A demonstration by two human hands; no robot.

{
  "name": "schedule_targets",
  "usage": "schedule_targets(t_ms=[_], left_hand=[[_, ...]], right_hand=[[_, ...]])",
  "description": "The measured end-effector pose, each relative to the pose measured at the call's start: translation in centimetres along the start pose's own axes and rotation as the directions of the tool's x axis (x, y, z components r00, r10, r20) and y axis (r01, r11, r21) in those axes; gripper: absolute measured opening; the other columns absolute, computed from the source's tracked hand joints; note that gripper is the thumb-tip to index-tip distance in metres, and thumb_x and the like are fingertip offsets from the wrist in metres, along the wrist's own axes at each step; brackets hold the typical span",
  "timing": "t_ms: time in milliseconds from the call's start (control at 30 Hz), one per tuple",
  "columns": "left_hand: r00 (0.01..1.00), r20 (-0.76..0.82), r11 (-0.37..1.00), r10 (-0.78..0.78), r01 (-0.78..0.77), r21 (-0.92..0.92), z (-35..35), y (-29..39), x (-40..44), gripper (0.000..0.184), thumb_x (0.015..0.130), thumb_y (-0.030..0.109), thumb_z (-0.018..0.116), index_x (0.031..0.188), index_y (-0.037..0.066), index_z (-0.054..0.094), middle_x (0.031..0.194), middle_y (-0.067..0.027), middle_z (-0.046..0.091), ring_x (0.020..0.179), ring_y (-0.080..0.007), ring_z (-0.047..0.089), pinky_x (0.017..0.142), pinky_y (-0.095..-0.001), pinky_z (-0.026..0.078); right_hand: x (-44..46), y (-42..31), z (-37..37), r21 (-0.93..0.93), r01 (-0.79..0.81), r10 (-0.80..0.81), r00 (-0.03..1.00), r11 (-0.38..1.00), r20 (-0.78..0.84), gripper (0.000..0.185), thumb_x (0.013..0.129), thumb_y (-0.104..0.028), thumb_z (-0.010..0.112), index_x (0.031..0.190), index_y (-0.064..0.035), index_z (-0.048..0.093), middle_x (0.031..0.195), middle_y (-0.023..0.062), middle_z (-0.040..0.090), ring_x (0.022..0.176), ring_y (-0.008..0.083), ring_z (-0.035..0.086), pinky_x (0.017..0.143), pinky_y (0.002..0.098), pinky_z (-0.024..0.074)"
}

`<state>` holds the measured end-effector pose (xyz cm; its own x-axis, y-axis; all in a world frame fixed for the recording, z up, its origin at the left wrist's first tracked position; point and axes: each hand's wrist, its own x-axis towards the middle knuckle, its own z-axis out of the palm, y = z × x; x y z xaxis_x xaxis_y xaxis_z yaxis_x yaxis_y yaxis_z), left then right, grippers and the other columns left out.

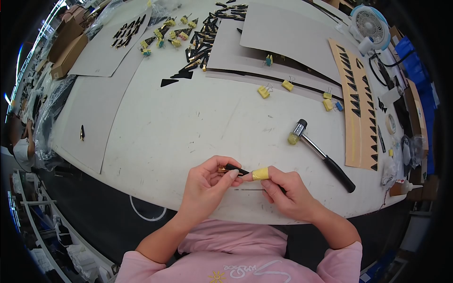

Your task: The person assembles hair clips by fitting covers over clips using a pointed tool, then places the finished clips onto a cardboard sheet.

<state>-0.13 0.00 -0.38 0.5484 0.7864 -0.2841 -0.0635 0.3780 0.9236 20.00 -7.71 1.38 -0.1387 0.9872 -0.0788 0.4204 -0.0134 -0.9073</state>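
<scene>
My left hand (pixel 204 185) is closed, pinching a small black pointed piece with a gold metal end (pixel 232 168) between thumb and fingers. Yellow tape wraps a finger of my right hand (pixel 289 192), and that fingertip touches or nearly touches the piece's narrow end. Closed too, the right hand grips what looks like a thin tool (pixel 249 189): its slim shaft points left and a dark end shows behind the thumb. The fingers hide its middle. To the right lies a mallet (pixel 325 158) with a black handle and a black-and-yellowish head.
Black-and-gold pieces (pixel 202 45) pile at the back, beside yellow binder clips (pixel 174 35). Large grey boards (pixel 288 33) lie stacked there. A tan strip with black triangles (pixel 356 104), a fan (pixel 369 24) and a glue bottle (pixel 403 187) are right. Another person (pixel 22 146) is far left.
</scene>
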Motion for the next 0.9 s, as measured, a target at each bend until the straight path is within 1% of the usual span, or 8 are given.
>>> schedule_targets(t_ms=[67, 200, 333, 467, 533, 667, 767, 900], left_hand=[[1.000, 0.000, 1.000, 0.001, -0.001, -0.003, 0.0, 0.1, 0.0, 0.017, 0.095, 0.002, 0.058, 0.110, -0.005, 0.060, 0.099, -0.0093, 0.066, 0.086, -0.0100, 0.067, 0.081, -0.0220, 0.055], [0.999, 0.041, 1.000, 0.010, -0.010, -0.006, 0.1, 0.1, -0.2, 0.019, 0.095, 0.003, 0.060, 0.113, -0.005, 0.061, 0.103, -0.0094, 0.066, 0.085, -0.0106, 0.066, 0.078, -0.0238, 0.055], [0.997, 0.063, 0.998, 0.050, -0.047, -0.041, 0.8, 0.4, -0.1, 0.019, 0.097, 0.005, 0.059, 0.112, -0.005, 0.062, 0.103, -0.0096, 0.066, 0.084, -0.0110, 0.064, 0.075, -0.0245, 0.054], [0.994, -0.011, 0.992, 0.111, -0.111, -0.061, 1.0, -0.2, 0.3, 0.016, 0.098, 0.008, 0.058, 0.108, -0.004, 0.061, 0.100, -0.0088, 0.066, 0.082, -0.0111, 0.063, 0.073, -0.0242, 0.054], [0.991, -0.030, 0.991, 0.132, -0.133, -0.031, 1.8, 0.1, 0.4, 0.012, 0.098, 0.008, 0.057, 0.104, -0.003, 0.060, 0.097, -0.0093, 0.066, 0.080, -0.0109, 0.062, 0.071, -0.0248, 0.053], [0.989, -0.014, 0.989, 0.147, -0.146, 0.032, 1.4, -0.2, 0.9, 0.012, 0.098, 0.009, 0.058, 0.101, -0.003, 0.059, 0.093, -0.0057, 0.063, 0.079, -0.0092, 0.061, 0.069, -0.0232, 0.053], [0.983, -0.037, 0.982, 0.182, -0.180, 0.049, 1.5, -0.4, 1.1, 0.011, 0.098, 0.009, 0.058, 0.098, -0.002, 0.058, 0.093, -0.0051, 0.063, 0.079, -0.0080, 0.060, 0.068, -0.0229, 0.052], [0.990, -0.013, 0.989, 0.143, -0.143, 0.042, 1.6, -0.1, 1.5, 0.011, 0.098, 0.010, 0.058, 0.098, 0.000, 0.057, 0.092, -0.0044, 0.063, 0.077, -0.0076, 0.060, 0.066, -0.0222, 0.051]], right_hand=[[0.1, -0.8, -0.2, 0.329, -0.169, 0.179, 0.984, 0.929, -0.002, 0.024, 0.094, -0.001, 0.055, 0.117, -0.0013, 0.063, 0.069, -0.0013, 0.046, 0.060, 0.0030, 0.040, 0.053, 0.0209, 0.0341], [0.8, -0.6, 0.8, 0.195, 0.013, 0.032, 0.974, 0.981, -0.224, 0.019, 0.088, -0.012, 0.072, 0.093, -0.0010, 0.057, 0.072, 0.0044, 0.056, 0.060, 0.0082, 0.043, 0.051, 0.0255, 0.0353], [1.0, -0.7, 0.6, 0.177, -0.068, 0.104, 0.974, 0.982, -0.199, 0.019, 0.089, -0.011, 0.070, 0.083, -0.0001, 0.056, 0.070, 0.0029, 0.056, 0.060, 0.0078, 0.043, 0.052, 0.0249, 0.0347], [1.3, -0.7, 0.8, 0.198, -0.053, 0.090, 0.979, 0.979, -0.185, 0.019, 0.090, -0.012, 0.069, 0.083, 0.0001, 0.055, 0.068, 0.0022, 0.054, 0.060, 0.0063, 0.042, 0.052, 0.0258, 0.0344], [1.7, -0.1, 1.1, 0.423, -0.082, 0.145, 0.982, 0.903, -0.119, 0.015, 0.092, -0.011, 0.068, 0.088, -0.0014, 0.057, 0.074, -0.0035, 0.056, 0.067, 0.0009, 0.041, 0.057, 0.0218, 0.0340], [2.1, 0.2, 0.7, 0.327, -0.144, 0.184, 0.978, 0.934, -0.095, 0.021, 0.093, -0.015, 0.065, 0.085, 0.0003, 0.053, 0.069, 0.0022, 0.053, 0.064, 0.0045, 0.041, 0.055, 0.0252, 0.0366], [2.7, 0.5, 1.6, 0.411, 0.005, 0.080, 0.979, 0.912, -0.190, 0.022, 0.094, -0.015, 0.064, 0.084, 0.0003, 0.051, 0.068, 0.0021, 0.053, 0.065, 0.0051, 0.041, 0.056, 0.0254, 0.0369], [2.9, 0.4, 0.9, 0.373, -0.096, 0.152, 0.981, 0.923, -0.123, 0.023, 0.094, -0.015, 0.064, 0.084, -0.0002, 0.050, 0.074, 0.0031, 0.056, 0.068, 0.0054, 0.047, 0.060, 0.0243, 0.0419]])
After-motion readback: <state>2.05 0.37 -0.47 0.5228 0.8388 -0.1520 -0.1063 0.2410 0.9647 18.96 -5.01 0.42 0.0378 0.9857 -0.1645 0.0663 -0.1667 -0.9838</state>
